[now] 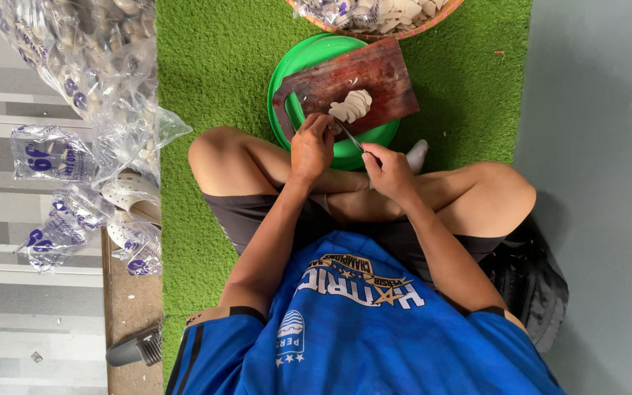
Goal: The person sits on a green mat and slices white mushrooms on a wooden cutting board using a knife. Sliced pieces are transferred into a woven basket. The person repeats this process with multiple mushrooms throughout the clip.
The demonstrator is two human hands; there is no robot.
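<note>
Head view. The person sits cross-legged on a green mat (213, 66). A dark red board (374, 77) lies tilted across a green basin (309, 62) in front of the knees. On the board rests a fanned pile of pale slices (351, 104).

The left hand (311, 146) is clenched at the near edge of the board, its fingertips pressing on a small piece just beside the slices; the piece itself is mostly hidden under the fingers. The right hand (389, 172) is closed around the handle of a knife (351, 139), whose thin blade points up and left toward the left fingertips.

A woven basket (433, 22) of similar pale slices sits beyond the basin at the top edge. Clear printed bags (89, 66) of pale pieces are stacked on the floor to the left, off the mat.

Step in hand, as judged: slicing, with the blade set at the held piece and cut slices collecting on the board. The next cut calls for the left fingertips to stay clear of the blade line, a steady hold on the piece, and a board that does not rock on the basin rim.
</note>
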